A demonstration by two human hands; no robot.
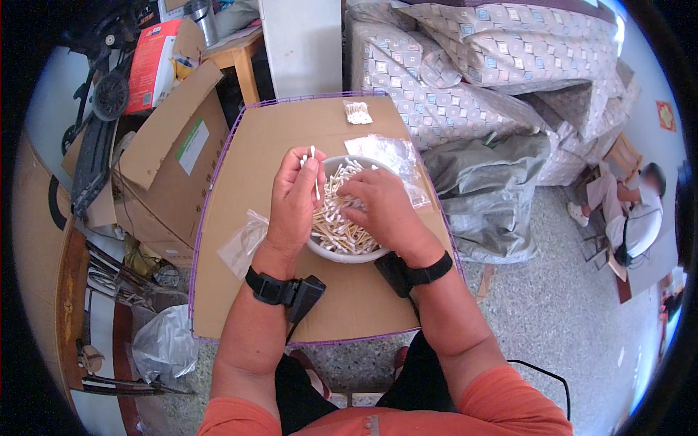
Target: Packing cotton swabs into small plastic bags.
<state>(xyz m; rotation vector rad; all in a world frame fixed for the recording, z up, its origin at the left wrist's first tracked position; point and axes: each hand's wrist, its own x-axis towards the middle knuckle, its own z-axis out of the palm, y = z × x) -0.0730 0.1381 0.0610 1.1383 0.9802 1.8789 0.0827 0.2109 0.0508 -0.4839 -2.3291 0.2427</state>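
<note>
A round white bowl stands on the cardboard tabletop, filled with loose cotton swabs lying in all directions. At the bowl's left side, my left hand is closed on a few cotton swabs, their white tips showing above and below the thumb. My right hand is over the right part of the bowl, with thumb and forefinger apart and touching the heap. Its other fingers are partly hidden. No swab shows clearly in its grasp.
A small clear pack of swabs lies at the table's far edge. Clear plastic bags lie on the cardboard beside the bowl. A large carton stands left, wrapped cushions behind right. A person sits far right.
</note>
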